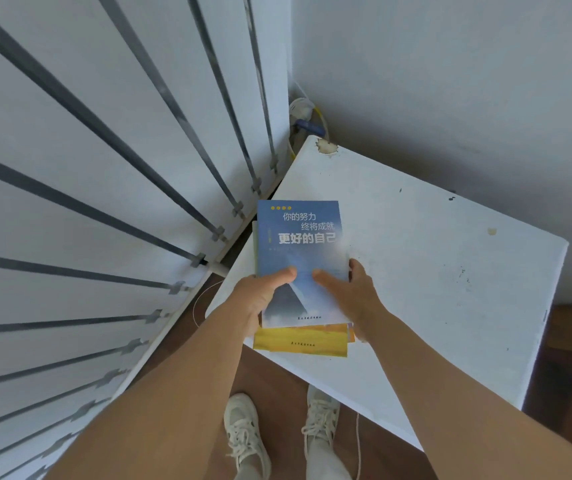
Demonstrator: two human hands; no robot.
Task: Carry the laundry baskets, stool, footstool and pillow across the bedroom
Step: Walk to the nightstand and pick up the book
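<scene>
blue book (300,244): glossy paper cover
yellow book (298,341): paper, slight sheen
table top (433,271): white painted, matt, chipped and stained
floor (277,372): brown wood
sneakers (246,434): cloth, laced
rails (160,88): grey metal

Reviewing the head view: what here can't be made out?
- Fingers of the left hand and right hand: under the book stack.
- Lower books: the blue book covers all but a yellow cover.
- Blue book's lower right: blurred.
- Table legs: hidden by its top.
</scene>
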